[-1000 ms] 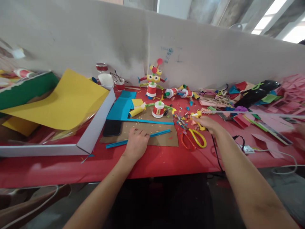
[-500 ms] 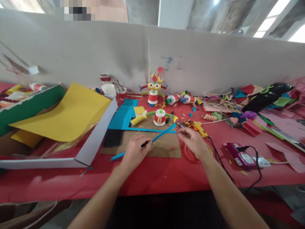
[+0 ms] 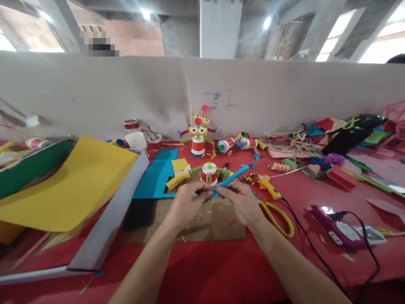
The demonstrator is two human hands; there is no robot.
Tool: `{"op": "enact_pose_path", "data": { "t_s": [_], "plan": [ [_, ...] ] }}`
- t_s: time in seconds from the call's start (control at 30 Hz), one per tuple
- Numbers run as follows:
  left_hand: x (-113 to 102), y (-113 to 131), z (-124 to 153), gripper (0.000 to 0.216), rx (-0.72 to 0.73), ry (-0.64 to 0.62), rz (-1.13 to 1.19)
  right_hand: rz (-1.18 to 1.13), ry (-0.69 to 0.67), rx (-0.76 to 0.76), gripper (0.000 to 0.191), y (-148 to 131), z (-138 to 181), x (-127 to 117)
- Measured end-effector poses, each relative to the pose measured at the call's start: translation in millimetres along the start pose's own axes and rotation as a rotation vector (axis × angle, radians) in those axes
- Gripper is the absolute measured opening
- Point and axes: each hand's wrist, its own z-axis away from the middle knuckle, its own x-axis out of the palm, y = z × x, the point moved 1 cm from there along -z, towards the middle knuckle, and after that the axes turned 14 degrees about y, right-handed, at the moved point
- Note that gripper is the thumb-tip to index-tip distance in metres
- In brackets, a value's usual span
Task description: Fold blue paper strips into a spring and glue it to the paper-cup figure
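Note:
A blue paper strip (image 3: 236, 175) is pinched between my left hand (image 3: 193, 200) and my right hand (image 3: 242, 200), which meet over the brown cardboard (image 3: 215, 221). Its longer end sticks up to the right past my right fingers. Right behind my hands stands a red and white paper cup figure (image 3: 209, 174) with springy green paper arms. A yellow paper roll (image 3: 177, 180) lies to the left of the cup. Another blue strip (image 3: 169, 195) runs behind my left hand, partly covered by it. Yellow-handled scissors (image 3: 286, 223) lie beside my right wrist.
Blue paper sheets (image 3: 161, 169) and a dark phone (image 3: 139, 214) lie left, by a box (image 3: 104, 230) with yellow paper (image 3: 79, 181). Finished cup figures (image 3: 198, 143) stand behind. A yellow glue gun (image 3: 268, 185), its cord and a purple device (image 3: 335, 228) are at right.
My right hand has moved in to the blue strip and now pinches it beside my left hand. The dark object in my left hand no longer shows there. The view has tilted up.

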Motion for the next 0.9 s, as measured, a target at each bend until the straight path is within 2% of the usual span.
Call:
{"op": "enact_pose_path", "data": {
  "t_s": [0.13, 0.4, 0.57, 0.7, 0.77, 0.9],
  "plan": [
    [1.0, -6.3, 4.6, 0.015, 0.0, -0.033, -0.068, 0.058, 0.003, 0.002, 0.007, 0.7, -0.1, -7.4],
    [-6.6, -3.9, 3.2, 0.014, -0.075, -0.055, -0.086, 0.014, 0.142, 0.017, 0.008, -9.0, -8.8, -18.0],
    [-10.3, -7.8, 3.7, 0.015, -0.086, -0.05, -0.105, -0.156, 0.305, -0.085, 0.01, -23.9, -22.9, -35.2],
    [-11.6, -10.5, 3.0, 0.018, -0.086, 0.025, -0.139, -0.317, 0.504, -0.239, 0.016, -31.9, -25.6, -39.4],
    [-9.8, -9.7, 2.8, 0.018, -0.127, 0.042, -0.12, -0.287, 0.463, -0.219, 0.025, -27.9, -18.1, -31.3],
    [-5.0, -6.8, 3.6, 0.014, -0.141, -0.025, -0.057, 0.03, 0.085, -0.045, 0.015, -9.2, 3.6, -7.6]
  ]
}}
